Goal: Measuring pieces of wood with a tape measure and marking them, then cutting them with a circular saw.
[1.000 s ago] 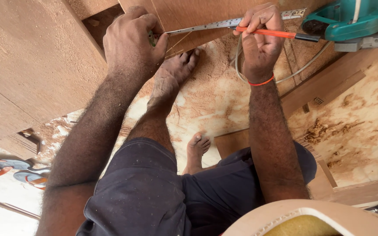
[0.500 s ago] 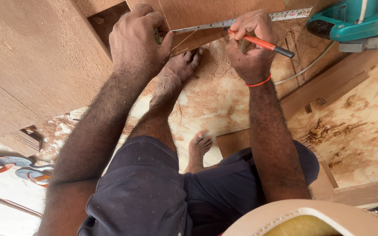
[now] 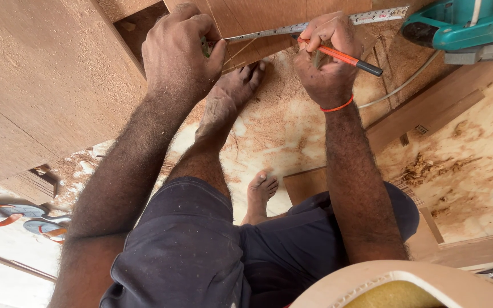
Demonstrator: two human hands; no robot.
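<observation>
Landmark: tape measure [image 3: 315,24], stretched flat across the brown board [image 3: 269,14].
Left hand [image 3: 181,48]: fingers curled shut at the tape's left end, pinning it to the board.
Right hand [image 3: 326,60]: closed on an orange pencil [image 3: 340,57], tip touching the board just below the tape's middle.
Power saw [image 3: 457,25]: teal, resting just right of the tape's right end.

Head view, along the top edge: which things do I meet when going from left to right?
Left hand → tape measure → right hand holding a pencil → teal power saw.
</observation>
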